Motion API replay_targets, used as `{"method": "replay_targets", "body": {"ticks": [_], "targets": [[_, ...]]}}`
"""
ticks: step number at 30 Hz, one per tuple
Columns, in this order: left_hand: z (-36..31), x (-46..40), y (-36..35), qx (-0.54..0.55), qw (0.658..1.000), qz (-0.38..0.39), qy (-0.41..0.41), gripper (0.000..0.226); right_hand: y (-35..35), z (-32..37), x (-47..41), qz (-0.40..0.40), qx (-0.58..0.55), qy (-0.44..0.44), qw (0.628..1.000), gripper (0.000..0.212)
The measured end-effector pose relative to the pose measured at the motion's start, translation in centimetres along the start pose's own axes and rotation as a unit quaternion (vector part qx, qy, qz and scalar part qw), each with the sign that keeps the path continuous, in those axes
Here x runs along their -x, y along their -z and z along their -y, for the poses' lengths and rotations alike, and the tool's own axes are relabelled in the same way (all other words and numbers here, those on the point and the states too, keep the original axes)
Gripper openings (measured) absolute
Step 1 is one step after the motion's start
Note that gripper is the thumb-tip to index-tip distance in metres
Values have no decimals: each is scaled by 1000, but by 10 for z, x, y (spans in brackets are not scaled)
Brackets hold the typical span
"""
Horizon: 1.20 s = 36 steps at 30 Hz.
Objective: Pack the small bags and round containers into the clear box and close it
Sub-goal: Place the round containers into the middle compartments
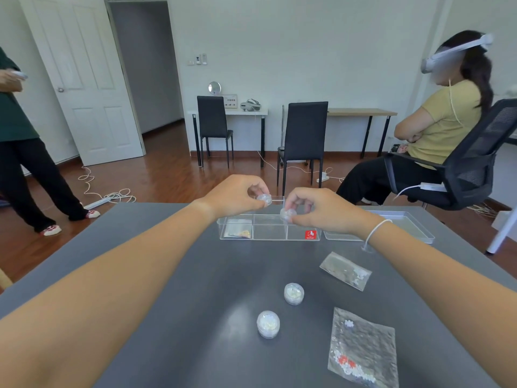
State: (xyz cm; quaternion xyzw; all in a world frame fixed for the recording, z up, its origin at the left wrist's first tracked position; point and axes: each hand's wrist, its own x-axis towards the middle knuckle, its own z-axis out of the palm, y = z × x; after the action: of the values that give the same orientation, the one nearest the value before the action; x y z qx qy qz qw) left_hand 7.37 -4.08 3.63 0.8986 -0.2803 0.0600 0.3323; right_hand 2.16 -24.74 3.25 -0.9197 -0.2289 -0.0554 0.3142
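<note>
A clear compartmented box (270, 233) with a red sticker lies open at the table's far side; a small bag (238, 230) rests in its left compartments. My left hand (236, 196) pinches a round container (264, 198) above the box's back edge. My right hand (319, 210) holds another round container (288, 214) over the box's middle. Two more round containers (294, 293) (268, 324) stand on the table near me. Two small bags lie on the right, one mid-table (345, 270) and a larger one with white and red beads (363, 349) at the front.
The box's clear lid (414, 229) lies flat to the right of the box. The table (173, 275) is dark grey. A seated person in an office chair (464, 163) is at far right; another person stands at far left.
</note>
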Motion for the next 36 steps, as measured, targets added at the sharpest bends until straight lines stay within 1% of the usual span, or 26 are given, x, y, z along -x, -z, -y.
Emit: {"method": "replay_targets", "body": {"ticks": [5,7,14,19,23,29,31,36], "targets": [[12,-19,-6,-40,998,29,28,16,6,-7,-22,-3,-1,-6,1000,11],[14,-24,-8,-73,995,47,40,19,8,-10,-30,-11,10,-7,1000,12],[14,-42,-17,-191,976,96,41,24,11,-21,-47,-50,10,-16,999,14],[14,-51,-23,-254,957,128,57,24,8,-26,-52,-53,6,-24,998,14],[16,-55,-28,-281,948,138,65,22,5,-32,-55,-47,8,-30,998,11],[12,-59,-27,-289,939,165,90,25,-1,-33,-59,-34,-5,-35,999,13],[12,-59,-25,-271,946,156,90,24,-1,-32,-61,-31,-8,-38,999,10],[17,-49,-4,-172,978,100,58,19,-7,-27,-70,-7,25,-51,998,6]]}}
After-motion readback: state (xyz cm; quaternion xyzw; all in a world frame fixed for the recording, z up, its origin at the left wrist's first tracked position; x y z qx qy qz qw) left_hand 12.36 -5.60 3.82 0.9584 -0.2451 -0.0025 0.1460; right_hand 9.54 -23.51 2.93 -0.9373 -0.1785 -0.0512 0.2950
